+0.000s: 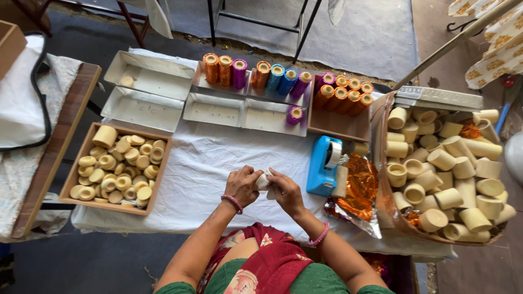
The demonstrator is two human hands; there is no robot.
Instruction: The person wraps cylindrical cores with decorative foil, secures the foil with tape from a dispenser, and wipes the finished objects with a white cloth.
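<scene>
- I see the left hand (241, 186) raised just above the white-clothed surface (207, 163), forearm coming in from the lower left, wrist bent inward, a pink bangle at the wrist.
- I see the right hand (286, 191) mirroring it from the lower right, knuckles up, also with a pink bangle.
- Both sets of fingers are closed on one small white piece (265, 180), gripped between the two hands at the centre of the surface, close to the person's body.
- The white piece is mostly covered; from the part that shows, its long axis appears to run roughly left to right between the hands. I cannot tell which end faces where.
- Just to the right of the right hand stands a blue tape dispenser (322, 165), with crumpled orange foil (357, 188) beside it.
- To the left lies a wooden tray (76, 174) of cream rings; to the far right, a large basket (381, 179) of cream cylinders.
- At the far edge, white trays (147, 90) carry foil-wrapped rolls (256, 75) in orange, purple and blue, upright or leaning.
</scene>
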